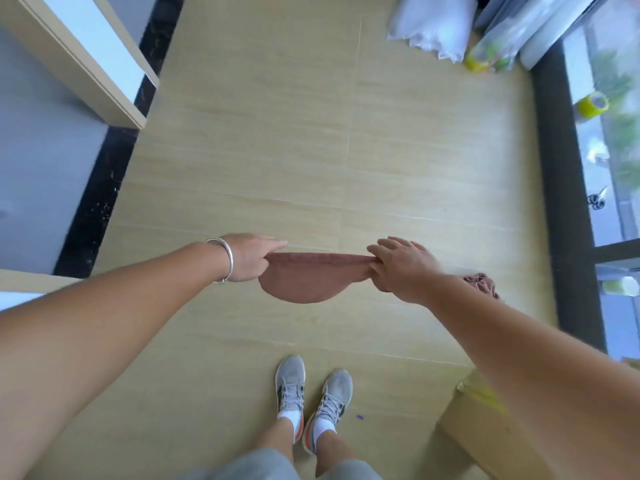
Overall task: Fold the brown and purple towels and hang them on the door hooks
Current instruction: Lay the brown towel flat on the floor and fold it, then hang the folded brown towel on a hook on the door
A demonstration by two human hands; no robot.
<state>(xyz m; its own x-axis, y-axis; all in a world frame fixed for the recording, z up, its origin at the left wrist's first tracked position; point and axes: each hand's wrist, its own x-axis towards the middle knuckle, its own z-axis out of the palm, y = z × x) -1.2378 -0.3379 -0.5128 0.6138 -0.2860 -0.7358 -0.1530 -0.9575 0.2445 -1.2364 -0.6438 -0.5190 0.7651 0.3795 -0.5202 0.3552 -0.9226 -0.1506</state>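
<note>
While both arms are stretched forward over the floor (263, 140), the brown towel (308, 282) is held in the air between the two hands, well above the pale wood-pattern boards. Left hand (251, 258): thumb and curled fingers pinch the towel's left end; index finger points out straight toward the right. A silver bangle (225, 259) sits on that wrist. Right hand (403, 263): fingers curled round the bunched right end of the towel, knuckles up. Top edge of the towel runs taut and nearly level from one hand to the other; the cloth below it sags in a rounded curve. More of the same brownish cloth (481, 284) shows crumpled just behind the right wrist; cannot tell whether it is part of the same towel. No purple towel seen in this view.

Below the towel, two grey sneakers (313, 393) with white socks stand on the floor, toes forward. A cardboard box (485, 431) with yellow tape lies at lower right, beside the right forearm. White plastic bags (433, 26) lie at the far end of the floor. A yellow tape roll (594, 103) rests on the window ledge at right. A white door frame (79, 60) stands at upper left.
</note>
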